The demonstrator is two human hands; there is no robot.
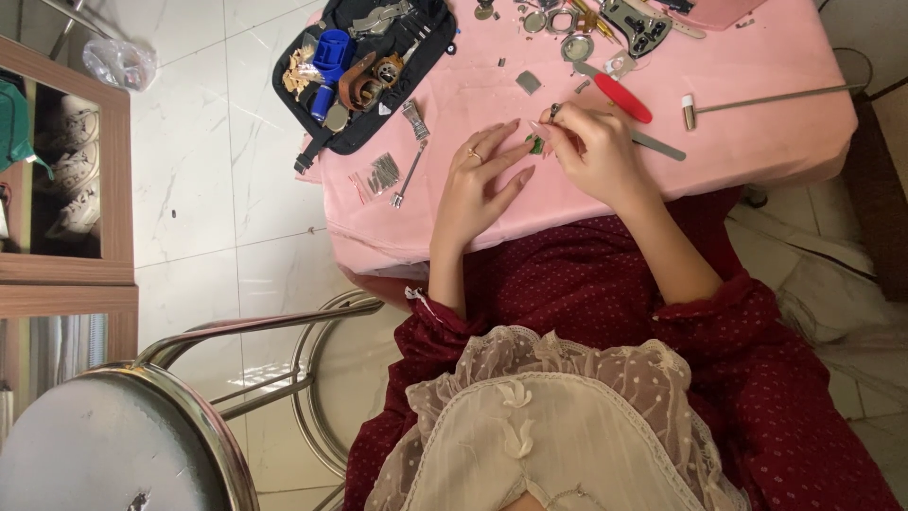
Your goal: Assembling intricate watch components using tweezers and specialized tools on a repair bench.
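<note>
Small green part near table's front edge, pinched in right hand fingertips. Left hand spread flat, fingertips touching same part. Work midway: tool case open at left edge, watch pieces scattered along far edge, nothing assembled.

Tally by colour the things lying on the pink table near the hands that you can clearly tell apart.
Red: 1, the red-handled tool
Green: 1, the small green piece between the left hand and the right hand
Blue: 1, the blue tool in the black case
Silver: 2, the small hammer and the metal watch band
Total: 5
</note>
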